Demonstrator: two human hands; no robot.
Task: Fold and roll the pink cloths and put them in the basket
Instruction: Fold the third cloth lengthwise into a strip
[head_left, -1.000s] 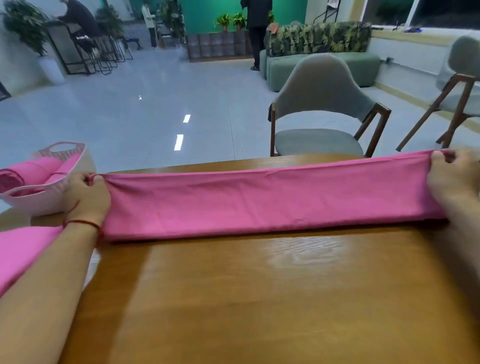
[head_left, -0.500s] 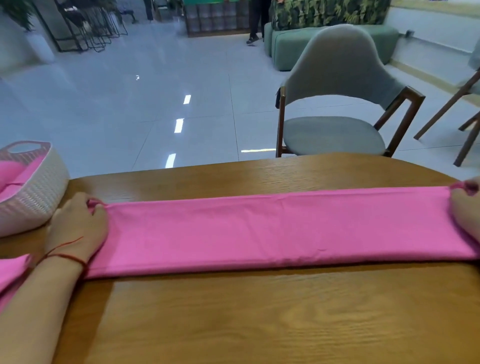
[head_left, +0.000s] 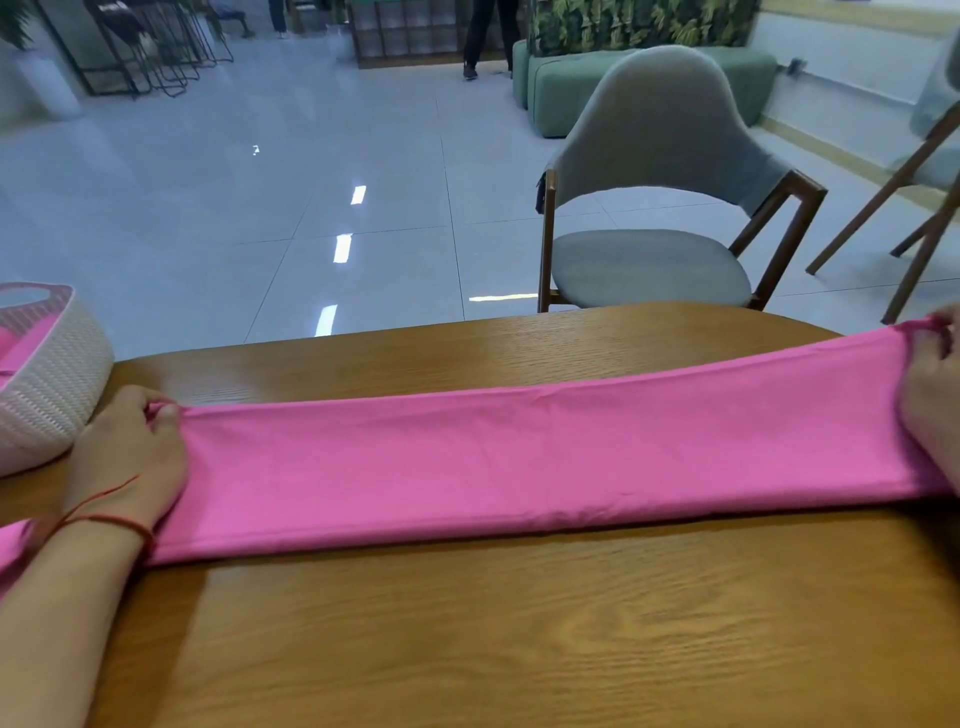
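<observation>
A long pink cloth (head_left: 519, 462), folded into a smooth narrow strip, stretches across the wooden table (head_left: 519, 649), starting just beside the white basket (head_left: 57, 395). The left hand (head_left: 124, 457) pinches the end near the basket. The right hand (head_left: 935, 405) grips the far end, which now sits higher than a moment ago. The frame edges cut off the right hand and the basket.

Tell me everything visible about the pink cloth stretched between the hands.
The pink cloth is a long, narrow folded band of smooth, thin-looking fabric, pulled taut across the wooden table from left to right. The left hand pinches its left end, the right hand grips its right end. Few wrinkles show.
</observation>
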